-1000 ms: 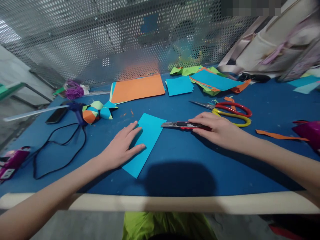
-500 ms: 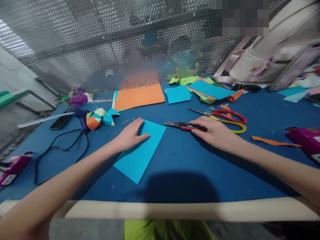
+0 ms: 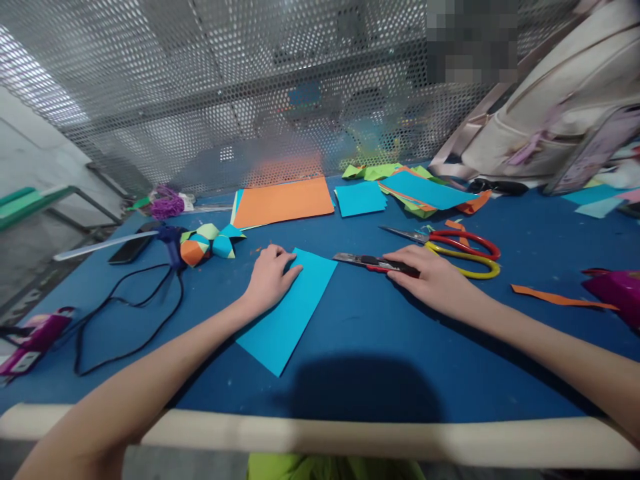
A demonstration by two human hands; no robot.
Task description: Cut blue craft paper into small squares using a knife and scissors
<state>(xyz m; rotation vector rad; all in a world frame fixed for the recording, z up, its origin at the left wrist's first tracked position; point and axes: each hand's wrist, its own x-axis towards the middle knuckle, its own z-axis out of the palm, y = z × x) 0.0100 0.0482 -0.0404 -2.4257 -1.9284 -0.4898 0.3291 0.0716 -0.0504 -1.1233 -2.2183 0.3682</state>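
A blue sheet of paper [image 3: 295,313] lies at a slant on the blue table. My left hand [image 3: 271,277] rests on its upper left edge, fingers bent and thumb lying on the paper. To the right, a black and red utility knife [image 3: 367,262] lies low over the table, its blade pointing left at the paper's upper right corner. My right hand [image 3: 420,273] has its fingers round the knife's handle. Just beyond that hand are scissors [image 3: 463,253] with red and yellow handles.
Orange sheets [image 3: 285,202], small blue sheets [image 3: 361,199] and a mixed paper pile [image 3: 425,190] lie along the back by the perforated metal screen [image 3: 280,107]. Folded paper pieces [image 3: 207,243], a glue gun [image 3: 171,245] and its cord sit left. A bag [image 3: 530,127] stands back right.
The fingers of my left hand have bent in, where they were stretched out before. The whole view has shifted slightly. The knife is still in my right hand.
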